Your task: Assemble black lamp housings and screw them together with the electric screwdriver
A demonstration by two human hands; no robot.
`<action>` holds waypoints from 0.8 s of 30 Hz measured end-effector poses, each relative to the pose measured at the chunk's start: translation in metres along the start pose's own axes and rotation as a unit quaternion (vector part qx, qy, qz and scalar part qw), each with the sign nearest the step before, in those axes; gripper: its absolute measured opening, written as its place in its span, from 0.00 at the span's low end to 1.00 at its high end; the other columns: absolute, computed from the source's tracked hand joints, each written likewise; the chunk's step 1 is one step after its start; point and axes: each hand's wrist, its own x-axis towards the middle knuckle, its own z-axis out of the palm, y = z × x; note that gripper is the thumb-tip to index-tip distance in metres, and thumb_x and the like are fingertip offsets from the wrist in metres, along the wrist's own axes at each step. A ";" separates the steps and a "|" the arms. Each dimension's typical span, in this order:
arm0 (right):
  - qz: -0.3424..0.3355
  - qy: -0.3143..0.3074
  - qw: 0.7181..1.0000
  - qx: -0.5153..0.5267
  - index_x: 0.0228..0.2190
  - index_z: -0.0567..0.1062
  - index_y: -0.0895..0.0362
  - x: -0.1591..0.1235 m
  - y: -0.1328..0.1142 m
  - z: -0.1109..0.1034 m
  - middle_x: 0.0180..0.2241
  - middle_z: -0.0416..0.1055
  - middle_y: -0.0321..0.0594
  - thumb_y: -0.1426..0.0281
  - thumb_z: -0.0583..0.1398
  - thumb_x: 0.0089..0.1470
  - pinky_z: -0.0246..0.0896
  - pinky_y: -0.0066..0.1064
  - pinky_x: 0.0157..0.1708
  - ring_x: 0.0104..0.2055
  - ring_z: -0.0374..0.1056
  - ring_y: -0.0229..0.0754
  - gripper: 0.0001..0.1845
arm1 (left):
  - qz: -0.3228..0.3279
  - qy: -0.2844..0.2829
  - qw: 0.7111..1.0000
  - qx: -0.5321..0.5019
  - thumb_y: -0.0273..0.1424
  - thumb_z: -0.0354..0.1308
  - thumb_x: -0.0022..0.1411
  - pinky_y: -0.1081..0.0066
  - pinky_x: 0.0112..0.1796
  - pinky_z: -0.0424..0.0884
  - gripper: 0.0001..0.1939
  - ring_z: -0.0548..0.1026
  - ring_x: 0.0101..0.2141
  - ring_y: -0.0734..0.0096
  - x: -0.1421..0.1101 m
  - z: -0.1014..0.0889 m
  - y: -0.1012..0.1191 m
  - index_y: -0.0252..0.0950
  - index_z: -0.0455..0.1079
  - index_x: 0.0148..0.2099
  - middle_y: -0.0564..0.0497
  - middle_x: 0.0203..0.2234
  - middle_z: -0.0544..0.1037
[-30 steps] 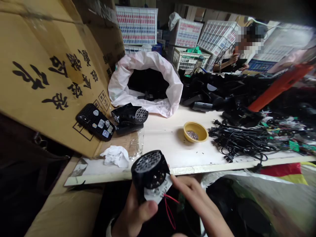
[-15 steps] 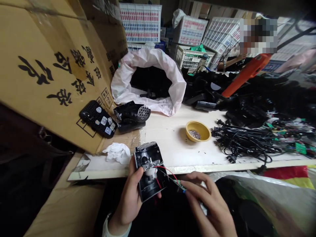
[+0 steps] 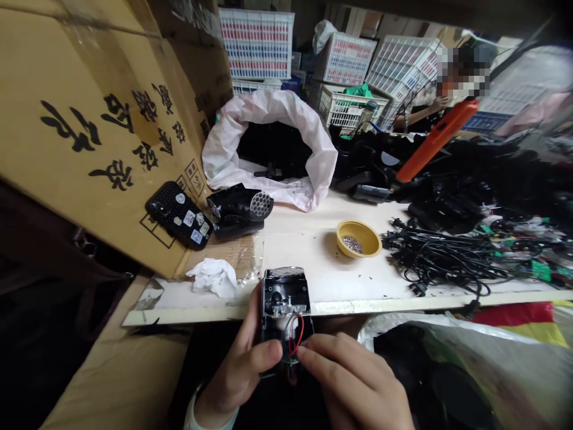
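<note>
- A cardboard box (image 3: 111, 60) leans at far left, a stickered phone (image 3: 179, 214) against it.
- Crumpled tissue (image 3: 212, 278) lies near the table's (image 3: 304, 239) front edge.
- The left hand (image 3: 235, 376) is closed around an open black housing (image 3: 280, 298), held at the table's near edge.
- Red wires (image 3: 302, 328) loop inside the housing.
- The right hand (image 3: 358, 373) has its fingers bunched at the wires' lower end; whether they pinch anything cannot be told.
- Beyond, a yellow bowl (image 3: 369, 243) holds small metal pieces.
- Black cables (image 3: 447, 254) lie heaped at right.
</note>
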 end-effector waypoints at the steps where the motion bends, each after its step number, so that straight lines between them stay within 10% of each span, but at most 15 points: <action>1: -0.008 -0.007 1.000 -0.019 0.46 0.76 0.57 0.000 0.001 0.000 0.37 0.80 0.46 0.79 0.57 0.59 0.69 0.27 0.26 0.31 0.75 0.39 0.15 | 0.001 0.004 1.000 0.001 0.42 0.69 0.51 0.73 0.30 0.73 0.46 0.75 0.43 0.59 0.000 0.001 0.000 0.50 0.53 0.68 0.47 0.57 0.70; 9: 0.014 -0.057 0.996 -0.072 0.45 0.77 0.54 0.000 -0.004 0.009 0.34 0.78 0.44 0.74 0.51 0.64 0.65 0.28 0.23 0.29 0.71 0.41 0.16 | -0.004 -0.026 1.000 -0.004 0.36 0.69 0.51 0.77 0.34 0.71 0.28 0.73 0.35 0.71 0.004 0.007 0.002 0.53 0.69 0.55 0.56 0.33 0.77; 13: 0.228 -0.031 0.973 -0.018 0.41 0.74 0.51 0.000 -0.013 0.018 0.30 0.76 0.37 0.65 0.59 0.61 0.66 0.23 0.18 0.23 0.73 0.37 0.08 | 0.027 -0.029 0.999 -0.006 0.34 0.71 0.48 0.77 0.46 0.67 0.26 0.72 0.46 0.68 0.007 0.003 0.002 0.52 0.74 0.50 0.57 0.36 0.76; 16: 0.346 0.018 0.938 0.024 0.39 0.71 0.51 -0.005 -0.016 0.029 0.23 0.74 0.33 0.61 0.64 0.56 0.70 0.22 0.19 0.20 0.74 0.38 0.11 | 0.030 -0.065 0.997 0.021 0.30 0.71 0.45 0.74 0.37 0.71 0.34 0.72 0.37 0.68 0.007 -0.002 0.001 0.48 0.69 0.56 0.54 0.36 0.74; 24: 0.186 -0.005 0.981 0.062 0.55 0.70 0.53 -0.043 0.017 0.013 0.43 0.77 0.45 0.76 0.58 0.59 0.73 0.22 0.40 0.41 0.78 0.39 0.22 | 0.049 -0.022 0.998 -0.014 0.23 0.58 0.53 0.67 0.29 0.70 0.32 0.72 0.27 0.69 0.010 -0.001 -0.001 0.44 0.57 0.60 0.52 0.32 0.73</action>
